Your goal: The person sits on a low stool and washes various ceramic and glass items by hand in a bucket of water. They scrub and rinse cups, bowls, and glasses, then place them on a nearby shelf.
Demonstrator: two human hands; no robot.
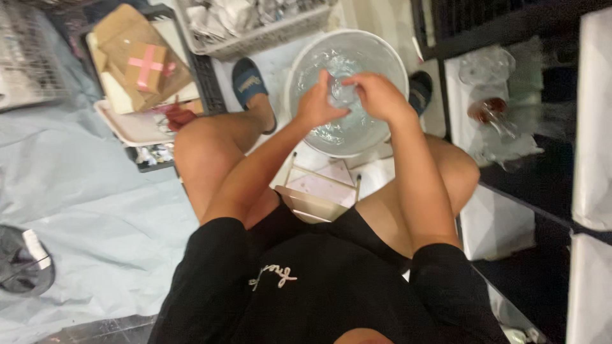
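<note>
I sit on a low stool, knees apart, with a white basin (395, 60) of water on the floor between my feet. Both hands are over the water. My left hand (317, 105) and my right hand (377, 95) are closed around a small clear glass object (343, 94) held between them just above the surface. The object is blurred and mostly covered by my fingers, so its exact shape is hard to tell.
A white crate (255, 39) of glassware stands behind the basin. To the left, cardboard boxes (137, 60) rest on stacked trays over a black crate, beside a pale blue sheet (83, 191). Clear glasses (488, 67) sit on a dark shelf at the right. Blue slippers (250, 79) are on my feet.
</note>
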